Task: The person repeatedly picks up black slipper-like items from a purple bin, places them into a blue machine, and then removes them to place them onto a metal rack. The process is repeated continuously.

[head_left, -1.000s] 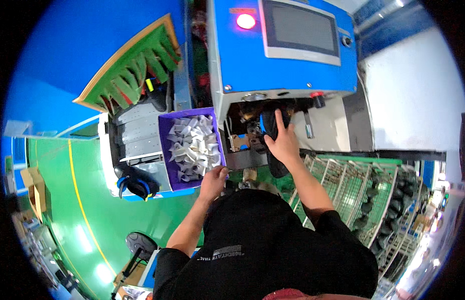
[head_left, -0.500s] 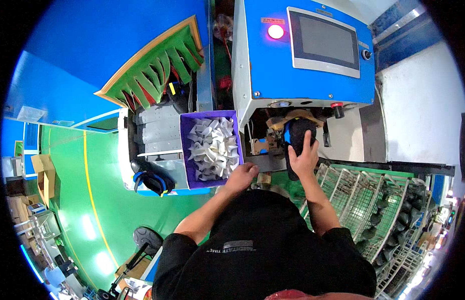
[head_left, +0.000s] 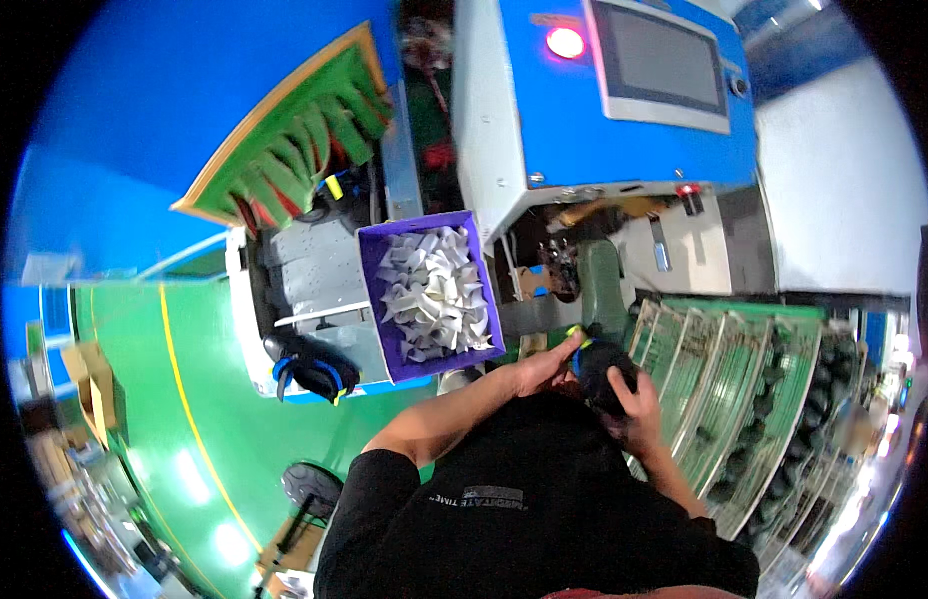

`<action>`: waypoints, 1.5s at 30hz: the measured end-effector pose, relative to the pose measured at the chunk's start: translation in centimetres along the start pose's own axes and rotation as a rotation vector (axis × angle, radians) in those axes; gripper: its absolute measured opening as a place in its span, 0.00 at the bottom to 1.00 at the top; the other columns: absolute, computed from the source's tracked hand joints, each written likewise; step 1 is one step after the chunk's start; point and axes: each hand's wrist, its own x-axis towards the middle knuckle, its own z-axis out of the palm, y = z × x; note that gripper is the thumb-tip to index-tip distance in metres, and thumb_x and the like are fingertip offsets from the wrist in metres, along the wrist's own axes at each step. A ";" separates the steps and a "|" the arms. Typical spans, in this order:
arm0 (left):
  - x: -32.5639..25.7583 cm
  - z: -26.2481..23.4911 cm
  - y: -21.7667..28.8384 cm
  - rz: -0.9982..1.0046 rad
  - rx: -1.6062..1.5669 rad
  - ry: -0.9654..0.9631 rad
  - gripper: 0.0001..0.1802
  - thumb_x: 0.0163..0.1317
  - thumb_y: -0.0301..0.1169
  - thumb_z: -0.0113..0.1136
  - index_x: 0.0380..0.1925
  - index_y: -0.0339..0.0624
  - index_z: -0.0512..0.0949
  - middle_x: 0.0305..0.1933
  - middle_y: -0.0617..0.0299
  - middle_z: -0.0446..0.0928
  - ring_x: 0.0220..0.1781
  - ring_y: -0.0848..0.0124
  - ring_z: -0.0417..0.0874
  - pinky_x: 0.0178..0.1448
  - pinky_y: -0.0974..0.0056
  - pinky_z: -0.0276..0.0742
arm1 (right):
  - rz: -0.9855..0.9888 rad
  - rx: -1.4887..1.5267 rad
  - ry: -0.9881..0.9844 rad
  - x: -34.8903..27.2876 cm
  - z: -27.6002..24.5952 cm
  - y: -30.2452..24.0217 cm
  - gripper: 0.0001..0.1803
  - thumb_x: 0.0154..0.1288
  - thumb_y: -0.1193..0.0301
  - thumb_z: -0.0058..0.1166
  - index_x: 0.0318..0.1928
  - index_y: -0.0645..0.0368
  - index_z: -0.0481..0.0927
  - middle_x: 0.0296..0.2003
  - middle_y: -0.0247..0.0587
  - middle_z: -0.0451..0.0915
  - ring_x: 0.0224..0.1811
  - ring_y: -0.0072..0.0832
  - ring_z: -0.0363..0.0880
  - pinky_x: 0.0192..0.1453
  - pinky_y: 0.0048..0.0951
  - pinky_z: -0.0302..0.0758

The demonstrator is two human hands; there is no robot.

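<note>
Change: black shoe (head_left: pixel 602 371) is off the machine; half a second ago the right hand (head_left: pixel 639 407) has it under the blue-faced machine (head_left: pixel 554 120), now it's down by the torso. Left hand (head_left: pixel 546 371) moves in from the bin corner, so both hands are on it: left at the yellow-tabbed end, fingers closed in narrow; right wrapped around the 4 o'clock side, exact grip partly hidden. Green form (head_left: pixel 604 285) now shows bare at 12 o'clock from the shoe, so the machine stage looks finished for this piece, handwork in progress. Red lamp (head_left: pixel 565 42) stays lit. Purple bin (head_left: pixel 449 362) with white pieces (head_left: pixel 434 290) at 10 o'clock, another black shoe (head_left: pixel 302 351) at 9, wire rack (head_left: pixel 703 389) at 3.
</note>
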 end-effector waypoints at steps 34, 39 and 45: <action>8.5 9.6 -0.7 0.006 -0.064 0.388 0.51 0.71 0.73 0.35 0.69 0.37 0.71 0.70 0.52 0.75 0.70 0.57 0.77 0.77 0.51 0.68 | 0.219 1.205 -0.019 -8.5 -7.8 30.4 0.36 0.65 0.65 0.64 0.73 0.53 0.71 0.57 0.42 0.84 0.54 0.27 0.80 0.61 0.32 0.76; 8.5 16.2 0.7 0.055 -0.119 0.453 0.50 0.70 0.73 0.36 0.69 0.39 0.73 0.71 0.53 0.75 0.72 0.55 0.75 0.78 0.48 0.64 | 0.991 0.970 0.554 -21.0 -1.2 36.5 0.35 0.66 0.61 0.64 0.72 0.56 0.71 0.54 0.43 0.85 0.48 0.31 0.84 0.55 0.36 0.79; 9.2 15.6 1.6 -0.039 -0.101 0.548 0.48 0.71 0.72 0.39 0.68 0.38 0.73 0.71 0.52 0.75 0.70 0.54 0.76 0.78 0.48 0.64 | 1.588 0.119 0.637 -17.1 9.6 56.4 0.36 0.73 0.52 0.56 0.72 0.63 0.68 0.61 0.65 0.78 0.62 0.62 0.76 0.65 0.54 0.73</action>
